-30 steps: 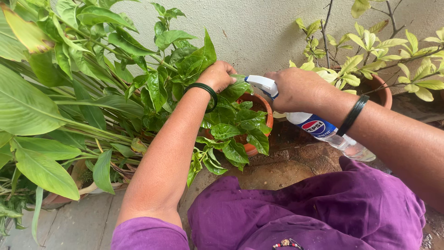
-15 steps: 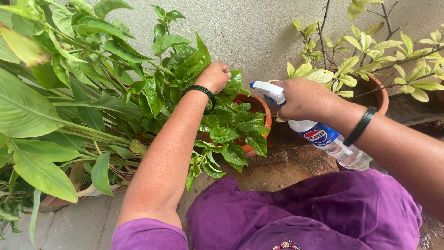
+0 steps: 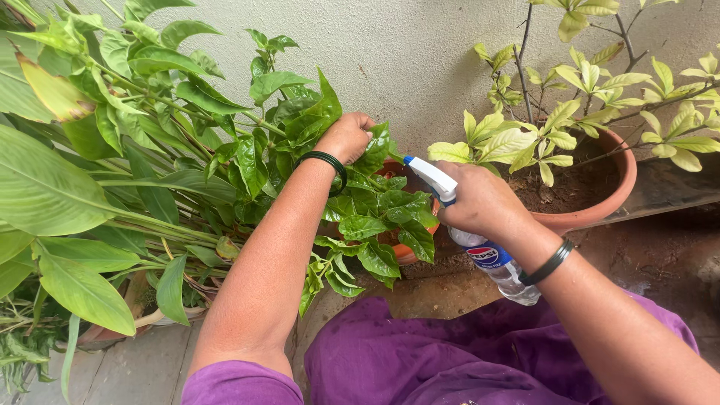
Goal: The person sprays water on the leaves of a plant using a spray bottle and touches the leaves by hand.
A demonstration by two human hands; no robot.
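One package in view: a clear plastic spray bottle with a white trigger head, tilted, gripped in the right hand. A blue label with a round red, white and blue emblem wraps its upper body.

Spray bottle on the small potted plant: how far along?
Looks done: the plant's glossy leaves seem wet, though I can't be sure. In hand: the left hand grips its top leaves, and the right hand aims the spray bottle at them. Left: water remains in the bottle.
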